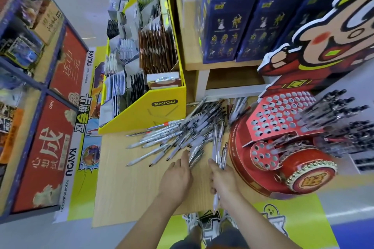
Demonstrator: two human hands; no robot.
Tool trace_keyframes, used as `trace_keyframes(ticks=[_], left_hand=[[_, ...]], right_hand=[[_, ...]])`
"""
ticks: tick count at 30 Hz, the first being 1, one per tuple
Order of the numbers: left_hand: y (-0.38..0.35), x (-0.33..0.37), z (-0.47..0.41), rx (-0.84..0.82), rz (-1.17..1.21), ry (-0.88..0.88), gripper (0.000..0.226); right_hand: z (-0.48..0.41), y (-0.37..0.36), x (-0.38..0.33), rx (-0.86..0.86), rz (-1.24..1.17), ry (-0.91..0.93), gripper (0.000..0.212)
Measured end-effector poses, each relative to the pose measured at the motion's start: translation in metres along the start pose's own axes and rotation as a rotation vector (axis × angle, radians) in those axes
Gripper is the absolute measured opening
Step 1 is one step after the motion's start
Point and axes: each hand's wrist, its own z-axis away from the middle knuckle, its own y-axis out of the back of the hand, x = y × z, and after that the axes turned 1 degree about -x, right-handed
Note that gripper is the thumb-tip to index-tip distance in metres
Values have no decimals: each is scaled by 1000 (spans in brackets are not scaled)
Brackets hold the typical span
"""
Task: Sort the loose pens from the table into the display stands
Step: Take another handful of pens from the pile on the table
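Observation:
A heap of loose pens [182,135], clear and white with dark tips, lies across the wooden table [129,188]. My left hand [177,176] reaches flat toward the heap's near edge, fingertips touching a few pens. My right hand [222,180] grips a small bunch of pens [219,153] that stick up past the fingers and down below the palm. To the right stands a red drum-shaped display stand [269,119] with many round holes; black pens [332,111] fill its right part.
A yellow card display box [162,105] stands behind the heap at the left. Blue boxes [249,16] sit on a raised wooden shelf behind. A cartoon cardboard figure [323,32] tops the stand. A blue-framed shelf unit [40,87] is at the far left.

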Motion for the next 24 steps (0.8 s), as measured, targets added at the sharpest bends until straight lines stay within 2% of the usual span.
trace_keyframes(ticks=[2,5,8,10,13,17,21,23,24], left_hand=[[11,-1,4,-61,91,44,54],[29,-4,14,-81,559,124,29],[52,1,22,-162,1095,286,13],[68,13,25,-154,1229,269,13],[88,35,29,-90,1185,193,9],[112,40,29,-37,712,50,14],[142,44,27,-29,289,3,38],[153,47,29,-53,235,-30,38],[158,47,31,-76,336,-61,35]], right_hand=[[5,-3,2,-61,-105,-38,28],[9,-6,-2,-156,-225,-56,32],[16,-9,-8,-244,-170,13,42],[30,-15,-18,-313,-102,80,48],[49,-21,-35,-393,-111,138,51],[66,-17,-54,-441,-159,117,42],[80,-15,-69,-417,-241,190,42],[88,-11,-80,-443,-259,280,30],[92,-9,-86,-458,-272,314,26]])
